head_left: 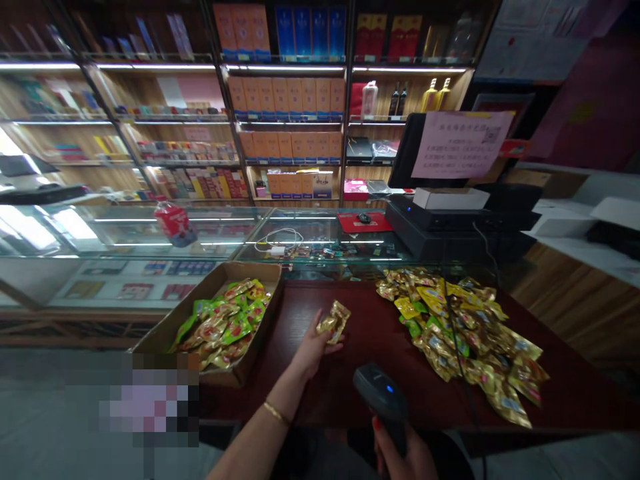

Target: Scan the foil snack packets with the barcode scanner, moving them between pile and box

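Over the dark red table, my left hand grips a gold foil snack packet between thumb and fingers. A bracelet circles that wrist. My right hand is wrapped round the handle of a black barcode scanner, which shows a small blue light and points towards the packet. On the right lies a heap of gold, yellow and green packets. To the left stands an open cardboard box with green and gold packets inside.
A black cable runs across the right heap. Behind the table are a glass counter with a mouse on a red mat, a white charging cable, a red bottle and a monitor bearing a pink sheet. Shelves of boxes line the back wall.
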A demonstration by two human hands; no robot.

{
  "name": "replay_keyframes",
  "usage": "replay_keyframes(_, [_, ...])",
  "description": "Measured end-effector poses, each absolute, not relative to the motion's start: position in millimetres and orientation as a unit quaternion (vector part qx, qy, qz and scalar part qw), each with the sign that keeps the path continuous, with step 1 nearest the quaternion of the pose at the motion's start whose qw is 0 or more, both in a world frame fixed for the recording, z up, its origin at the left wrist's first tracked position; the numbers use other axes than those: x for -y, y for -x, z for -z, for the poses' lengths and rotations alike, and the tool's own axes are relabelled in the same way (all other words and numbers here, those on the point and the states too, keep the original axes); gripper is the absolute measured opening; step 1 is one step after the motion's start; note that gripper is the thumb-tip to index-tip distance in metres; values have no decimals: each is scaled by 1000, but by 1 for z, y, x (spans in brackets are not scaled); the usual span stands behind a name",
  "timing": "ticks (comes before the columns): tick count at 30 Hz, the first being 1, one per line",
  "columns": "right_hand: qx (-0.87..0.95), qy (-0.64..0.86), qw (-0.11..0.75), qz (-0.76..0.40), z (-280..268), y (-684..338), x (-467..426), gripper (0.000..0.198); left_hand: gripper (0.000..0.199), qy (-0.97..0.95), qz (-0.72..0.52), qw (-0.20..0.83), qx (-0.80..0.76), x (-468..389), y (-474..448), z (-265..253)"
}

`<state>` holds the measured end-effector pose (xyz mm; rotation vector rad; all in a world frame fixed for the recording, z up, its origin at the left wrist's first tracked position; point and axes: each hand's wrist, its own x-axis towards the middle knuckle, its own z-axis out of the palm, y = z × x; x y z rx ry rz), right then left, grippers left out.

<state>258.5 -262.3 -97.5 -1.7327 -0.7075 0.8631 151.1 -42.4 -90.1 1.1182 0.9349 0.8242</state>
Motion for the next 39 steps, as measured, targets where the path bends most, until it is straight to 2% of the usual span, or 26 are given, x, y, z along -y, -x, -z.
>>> replay_keyframes(3, [318, 689, 518, -396, 88, -246, 250, 66, 72, -311, -451, 759, -352, 58, -100, 95])
replay_keyframes(9, [347, 637, 534, -434, 76, -225, 235, 58, 46, -262, -519, 748, -321, 64, -85, 100])
replay_keyframes(11, [343, 630, 540, -440, 75, -222, 234, 60, 45, -254, -535, 739, -322, 62, -88, 101])
replay_keyframes(16, [327, 634, 539, -448, 75, -219, 236, 59, 57, -230, -529, 753, -317, 59, -86, 106])
replay_keyframes(21, [330, 629, 523, -471, 75, -219, 238, 58, 60, -228, -528, 769, -280, 55, -84, 118])
replay_keyframes(30, [337, 645, 506, -463, 80, -220, 236, 62, 54, -221, -533, 762, -292, 54, -86, 119])
replay_keyframes(39, [361, 654, 513, -424, 82, -217, 237, 55, 53, -210, -530, 761, -311, 55, -87, 113])
